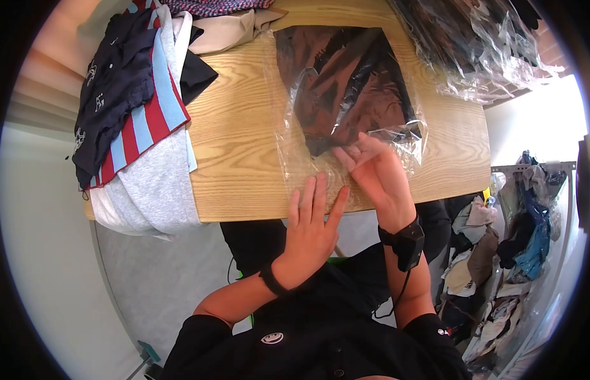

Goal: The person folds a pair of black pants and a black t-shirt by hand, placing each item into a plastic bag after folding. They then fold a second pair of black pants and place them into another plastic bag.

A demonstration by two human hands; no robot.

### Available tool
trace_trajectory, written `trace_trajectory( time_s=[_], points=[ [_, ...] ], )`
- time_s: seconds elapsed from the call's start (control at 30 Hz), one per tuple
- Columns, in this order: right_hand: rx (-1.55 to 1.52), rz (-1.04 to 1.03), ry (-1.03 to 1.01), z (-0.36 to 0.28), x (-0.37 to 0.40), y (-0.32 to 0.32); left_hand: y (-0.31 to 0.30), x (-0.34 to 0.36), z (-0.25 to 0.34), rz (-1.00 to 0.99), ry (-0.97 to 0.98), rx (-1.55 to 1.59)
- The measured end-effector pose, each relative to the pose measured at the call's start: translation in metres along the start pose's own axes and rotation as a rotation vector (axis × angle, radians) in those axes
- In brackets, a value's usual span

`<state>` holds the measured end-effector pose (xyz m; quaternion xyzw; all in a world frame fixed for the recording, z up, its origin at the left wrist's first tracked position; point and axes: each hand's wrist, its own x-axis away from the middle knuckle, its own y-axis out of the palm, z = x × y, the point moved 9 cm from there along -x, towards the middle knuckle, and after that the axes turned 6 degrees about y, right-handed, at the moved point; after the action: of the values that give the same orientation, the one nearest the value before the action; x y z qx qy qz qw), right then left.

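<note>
A dark folded garment [352,95] lies inside a clear plastic bag [283,149] on the table, and the film catches the light. My left hand [312,225] rests palm down by the table's front edge, fingers stretched out over the bag's near end. To its right, my right hand [378,180] is turned partly palm up with its fingers curled at the bag's loose film, just below the garment. Film covers part of those fingers, so the exact grip is hard to see.
Stacked clothes, including a navy embroidered shirt [117,82] and a grey garment [152,180], overhang the left of the wooden table [235,145]. A beige garment [228,31] lies behind. Bagged clothes [472,44] are piled at back right; a rack of clothes [529,221] stands at right.
</note>
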<state>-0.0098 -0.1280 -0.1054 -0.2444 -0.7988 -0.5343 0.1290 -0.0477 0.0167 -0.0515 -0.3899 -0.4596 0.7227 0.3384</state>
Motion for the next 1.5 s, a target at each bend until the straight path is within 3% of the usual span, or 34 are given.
trace_trajectory(
  time_s=[0.07, 0.1, 0.2, 0.43, 0.53, 0.6, 0.63, 0.7, 0.8, 0.87, 0.9, 0.97, 1.03, 1.27, 1.4, 1.5],
  points=[
    [-0.112, -0.253, 0.116, 0.011, 0.014, 0.016, 0.001, -0.001, 0.0, 0.004, -0.004, -0.008],
    [-0.113, -0.25, 0.115, 0.012, 0.025, 0.024, 0.001, 0.0, 0.0, 0.009, -0.008, -0.019],
    [0.006, -0.108, 0.103, 0.011, 0.06, 0.043, 0.001, 0.001, -0.001, 0.013, -0.009, -0.002],
    [-0.016, 0.081, 0.001, 0.002, 0.075, -0.02, -0.014, -0.003, -0.003, 0.068, -0.049, 0.123],
    [0.006, 0.074, -0.012, 0.004, 0.094, -0.036, -0.027, 0.006, -0.002, 0.201, 0.117, 0.114],
    [0.304, 0.056, 0.062, 0.009, 0.11, -0.034, -0.04, 0.011, -0.004, 0.288, 0.222, 0.221],
    [0.298, 0.056, 0.062, 0.007, 0.116, -0.041, -0.053, 0.008, -0.007, 0.356, 0.214, 0.241],
    [0.544, -0.227, 0.391, 0.036, 0.13, -0.038, -0.068, 0.01, -0.008, 0.365, 0.243, 0.261],
    [0.721, -0.339, 0.509, 0.058, 0.137, -0.045, -0.078, 0.019, -0.006, 0.389, 0.279, 0.294],
    [0.681, -0.352, 0.481, 0.066, 0.135, -0.049, -0.092, 0.025, 0.011, 0.394, 0.395, 0.126],
    [0.638, -0.385, 0.368, 0.062, 0.131, -0.044, -0.094, 0.029, 0.015, 0.414, 0.423, 0.106],
    [0.592, -0.419, 0.257, 0.059, 0.129, -0.035, -0.098, 0.033, 0.02, 0.456, 0.461, 0.165],
    [0.327, -0.525, 0.209, 0.054, 0.133, -0.019, -0.103, 0.04, 0.026, 0.488, 0.537, 0.228],
    [-0.053, -0.394, 0.043, 0.056, 0.129, -0.037, -0.099, 0.042, 0.039, 0.428, 0.713, 0.401],
    [-0.067, -0.36, -0.005, 0.047, 0.128, -0.006, -0.097, 0.041, 0.047, 0.387, 0.744, 0.464],
    [-0.121, -0.331, 0.022, 0.047, 0.127, -0.005, -0.102, 0.031, 0.046, 0.508, 0.635, 0.287]
  ],
)
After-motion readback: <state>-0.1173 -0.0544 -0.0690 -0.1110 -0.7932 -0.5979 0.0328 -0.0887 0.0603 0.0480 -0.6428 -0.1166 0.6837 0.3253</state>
